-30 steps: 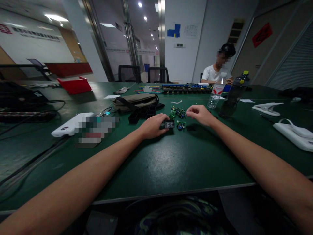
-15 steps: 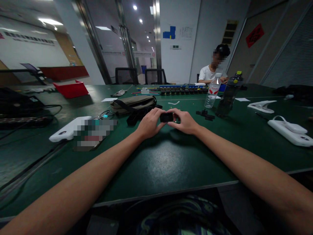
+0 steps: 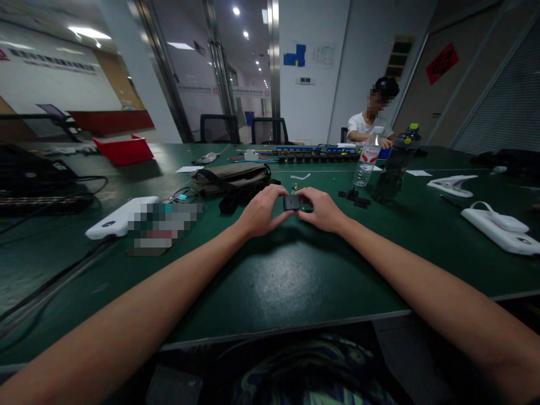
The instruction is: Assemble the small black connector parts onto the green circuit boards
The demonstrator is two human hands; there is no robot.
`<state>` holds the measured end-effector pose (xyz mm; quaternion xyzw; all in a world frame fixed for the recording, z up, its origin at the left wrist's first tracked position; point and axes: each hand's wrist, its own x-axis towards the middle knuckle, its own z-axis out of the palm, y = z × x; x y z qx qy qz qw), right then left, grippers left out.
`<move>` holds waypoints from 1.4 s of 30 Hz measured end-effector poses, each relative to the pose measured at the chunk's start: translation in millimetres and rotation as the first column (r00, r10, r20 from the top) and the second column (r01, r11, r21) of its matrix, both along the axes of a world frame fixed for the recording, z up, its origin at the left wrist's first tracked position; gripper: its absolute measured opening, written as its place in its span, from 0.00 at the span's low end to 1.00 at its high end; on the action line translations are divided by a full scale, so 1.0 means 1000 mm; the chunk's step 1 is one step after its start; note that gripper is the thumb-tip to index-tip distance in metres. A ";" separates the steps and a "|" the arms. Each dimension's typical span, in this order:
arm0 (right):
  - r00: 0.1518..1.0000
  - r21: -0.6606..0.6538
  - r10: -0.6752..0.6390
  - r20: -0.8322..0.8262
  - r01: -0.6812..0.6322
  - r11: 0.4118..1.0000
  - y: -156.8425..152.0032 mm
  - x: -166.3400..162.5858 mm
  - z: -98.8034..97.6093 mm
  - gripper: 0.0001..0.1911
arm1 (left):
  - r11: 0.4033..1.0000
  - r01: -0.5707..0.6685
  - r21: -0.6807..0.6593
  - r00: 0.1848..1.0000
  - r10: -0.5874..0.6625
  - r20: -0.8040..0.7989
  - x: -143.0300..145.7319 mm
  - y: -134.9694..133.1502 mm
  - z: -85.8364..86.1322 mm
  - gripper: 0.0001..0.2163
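Head view: my left hand (image 3: 262, 211) and right hand (image 3: 320, 210) pinch a black box (image 3: 291, 203), maybe assembled already; black pieces (image 3: 355, 198), three o'clock, lie loose.

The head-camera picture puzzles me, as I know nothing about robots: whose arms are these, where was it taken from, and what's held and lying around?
There is no machine here. These arms belong to a person wearing the camera on their head, looking forward and down. The left hand and right hand hold a small black box at their fingertips, over a green table. Left of centre lies a grey-brown bag; to the right, small black parts, with a clear plastic bottle and a dark bottle standing behind. Someone in a white shirt sits across.
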<state>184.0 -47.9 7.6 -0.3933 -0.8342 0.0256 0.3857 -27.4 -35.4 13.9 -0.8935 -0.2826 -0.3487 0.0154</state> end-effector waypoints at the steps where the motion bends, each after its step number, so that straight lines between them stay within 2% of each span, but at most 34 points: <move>1: 1.000 -0.005 0.002 0.014 -0.002 1.000 0.001 0.001 -0.001 0.13 | 0.999 0.011 -0.032 1.000 -0.010 0.019 0.001 -0.001 -0.001 0.16; 4: 1.000 -0.013 0.020 0.019 -0.020 1.000 0.002 0.002 -0.002 0.17 | 0.993 -0.023 -0.119 1.000 0.025 0.015 0.003 -0.002 -0.002 0.18; 8: 0.998 -0.021 0.057 -0.011 -0.057 0.998 -0.001 0.004 0.000 0.24 | 0.995 -0.085 -0.053 0.994 0.082 -0.072 0.001 0.001 -0.002 0.17; 14: 0.998 -0.045 0.063 0.019 -0.062 0.997 -0.003 0.005 0.003 0.17 | 0.997 -0.059 0.040 0.988 0.064 -0.140 0.000 0.006 -0.003 0.15; 25: 0.997 -0.025 0.069 0.018 -0.068 0.997 -0.002 0.006 0.003 0.17 | 0.988 -0.060 0.146 0.981 0.085 -0.177 -0.003 0.008 -0.004 0.16; 31: 0.997 -0.052 0.079 0.012 -0.078 0.996 -0.003 0.005 0.004 0.16 | 0.987 -0.084 0.134 0.976 0.108 -0.188 -0.004 0.007 -0.005 0.17; 38: 0.996 -0.064 0.089 0.015 -0.088 0.994 -0.004 0.007 0.004 0.17 | 0.971 -0.234 0.041 0.925 0.235 -0.298 -0.002 0.004 -0.005 0.21; 42: 0.996 -0.082 0.082 0.040 -0.079 0.994 -0.003 0.007 0.003 0.19 | 0.952 -0.298 0.061 0.876 0.299 -0.380 0.000 0.002 -0.001 0.22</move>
